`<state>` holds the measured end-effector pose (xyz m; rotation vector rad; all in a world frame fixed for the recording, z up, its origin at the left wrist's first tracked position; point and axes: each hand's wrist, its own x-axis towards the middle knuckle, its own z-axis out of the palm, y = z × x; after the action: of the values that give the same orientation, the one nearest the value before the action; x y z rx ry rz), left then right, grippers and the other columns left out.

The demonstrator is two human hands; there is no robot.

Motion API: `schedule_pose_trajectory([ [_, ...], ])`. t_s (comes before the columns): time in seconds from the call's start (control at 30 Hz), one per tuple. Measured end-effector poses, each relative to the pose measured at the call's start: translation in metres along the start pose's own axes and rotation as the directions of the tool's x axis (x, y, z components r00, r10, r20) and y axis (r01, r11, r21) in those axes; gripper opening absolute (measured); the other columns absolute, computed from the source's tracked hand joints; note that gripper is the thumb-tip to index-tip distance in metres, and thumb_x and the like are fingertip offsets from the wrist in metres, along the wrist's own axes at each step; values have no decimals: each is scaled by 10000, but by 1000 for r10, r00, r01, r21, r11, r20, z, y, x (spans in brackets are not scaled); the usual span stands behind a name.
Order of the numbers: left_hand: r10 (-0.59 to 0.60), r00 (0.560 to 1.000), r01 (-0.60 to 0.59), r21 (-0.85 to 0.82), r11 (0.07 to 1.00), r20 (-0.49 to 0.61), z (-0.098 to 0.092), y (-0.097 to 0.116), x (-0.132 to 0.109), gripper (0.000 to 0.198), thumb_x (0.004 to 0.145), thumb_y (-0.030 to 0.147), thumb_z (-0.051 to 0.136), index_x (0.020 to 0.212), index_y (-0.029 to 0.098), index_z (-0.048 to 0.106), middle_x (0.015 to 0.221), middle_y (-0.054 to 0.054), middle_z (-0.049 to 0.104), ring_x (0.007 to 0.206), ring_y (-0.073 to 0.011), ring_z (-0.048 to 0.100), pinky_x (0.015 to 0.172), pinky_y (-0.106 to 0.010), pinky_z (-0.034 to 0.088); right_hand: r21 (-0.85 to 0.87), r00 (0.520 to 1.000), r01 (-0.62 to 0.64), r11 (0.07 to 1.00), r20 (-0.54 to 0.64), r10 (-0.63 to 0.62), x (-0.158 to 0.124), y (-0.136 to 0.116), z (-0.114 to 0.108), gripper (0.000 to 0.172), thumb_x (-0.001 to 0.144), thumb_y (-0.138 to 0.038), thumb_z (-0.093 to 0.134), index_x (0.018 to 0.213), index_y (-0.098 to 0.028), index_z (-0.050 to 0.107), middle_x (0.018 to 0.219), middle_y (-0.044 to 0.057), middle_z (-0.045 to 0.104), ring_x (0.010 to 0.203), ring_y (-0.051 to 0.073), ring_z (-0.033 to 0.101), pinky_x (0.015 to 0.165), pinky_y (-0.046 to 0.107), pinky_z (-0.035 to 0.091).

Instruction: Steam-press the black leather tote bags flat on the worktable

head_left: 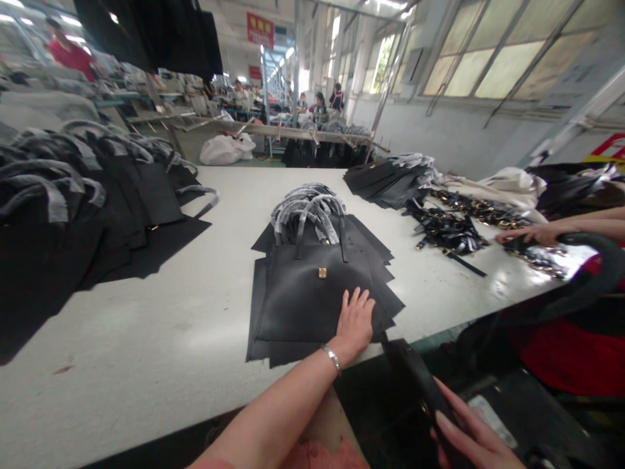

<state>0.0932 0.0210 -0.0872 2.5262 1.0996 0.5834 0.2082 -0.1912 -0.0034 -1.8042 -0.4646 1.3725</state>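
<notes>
A stack of flat black handbag panels (297,306) lies on the table in front of me, their plastic-wrapped handles (312,205) looping toward the far side. The top panel carries a small gold clasp (322,272). My left hand (356,322) rests flat on this panel's lower right, fingers extended. Off the near table edge, at lower right, my right hand (469,426) grips a long black leather piece (415,371). That piece is slightly blurred and seen nearly edge-on, so its exact kind is unclear. Part of the right hand falls outside the frame.
Many black bag panels (122,202) with wrapped handles cover the table's left side. Another stack (390,179) lies at the far right, near piled black straps (449,228) with gold buckles. A co-worker's hand (532,234) reaches in beside a dark curved chair part (600,260).
</notes>
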Motion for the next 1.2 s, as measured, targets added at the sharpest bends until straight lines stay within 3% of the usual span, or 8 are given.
schedule_pose_trajectory([
  [0.2, -2, 1000, 3, -19, 1000, 28, 0, -3, 0, 437, 894, 103, 294, 1285, 147, 485, 1454, -85, 377, 1401, -215, 193, 1168, -472, 86, -19, 999, -16, 1000, 34, 16, 14, -26, 7, 988, 669, -528, 721, 1472, -187, 259, 618, -14, 656, 486, 178, 603, 404, 234, 451],
  [0.4, 18, 1000, -18, -32, 999, -5, 5, -6, 0, 456, 876, 97, 301, 1307, 95, 447, 1454, -112, 370, 1405, -214, 188, 1174, -455, 72, 54, 999, 33, 998, 36, -35, 28, -50, 18, 848, 729, -470, 715, 1437, -203, 330, 620, -15, 665, 501, 156, 606, 429, 208, 460],
  [0.67, -8, 1000, 7, -67, 998, -17, 6, -7, -1, 470, 891, 78, 255, 1335, 80, 408, 1465, -119, 350, 1408, -194, 180, 1180, -431, 66, -24, 998, -39, 999, 50, 41, 23, -43, 10, 799, 733, -497, 707, 1413, -237, 380, 659, -9, 673, 497, 158, 601, 404, 210, 443],
  [0.83, -15, 1000, 14, -70, 997, -13, 7, -8, -1, 508, 852, 41, 278, 1346, 72, 394, 1469, -121, 344, 1411, -189, 169, 1183, -430, 73, 25, 977, 178, 984, -121, -174, 36, -51, 10, 863, 709, -476, 747, 1431, -219, 349, 663, -29, 668, 540, 160, 606, 472, 229, 489],
  [0.9, -22, 999, 20, -76, 997, -29, 9, -8, -1, 513, 848, 35, 278, 1347, 71, 395, 1464, -119, 353, 1408, -182, 180, 1185, -419, 76, 14, 966, 204, 979, -166, -199, 35, -52, 3, 869, 693, -490, 758, 1422, -229, 367, 672, -30, 669, 540, 156, 601, 478, 230, 494],
  [1.07, -42, 996, 33, -108, 994, -84, 14, -7, -2, 513, 847, 36, 276, 1343, 63, 406, 1448, -121, 378, 1402, -182, 201, 1188, -411, 78, -47, 996, 59, 997, -57, -61, 18, -35, -14, 931, 673, -509, 760, 1443, -220, 325, 677, -6, 676, 527, 172, 606, 445, 239, 491],
  [1.2, -67, 995, 55, -144, 988, -75, 12, -9, 0, 539, 822, 19, 272, 1340, 73, 409, 1444, -115, 386, 1400, -180, 211, 1186, -421, 103, -37, 999, 48, 998, -7, -49, 25, -24, 0, 952, 657, -513, 749, 1447, -195, 322, 614, -9, 659, 452, 163, 584, 357, 212, 427],
])
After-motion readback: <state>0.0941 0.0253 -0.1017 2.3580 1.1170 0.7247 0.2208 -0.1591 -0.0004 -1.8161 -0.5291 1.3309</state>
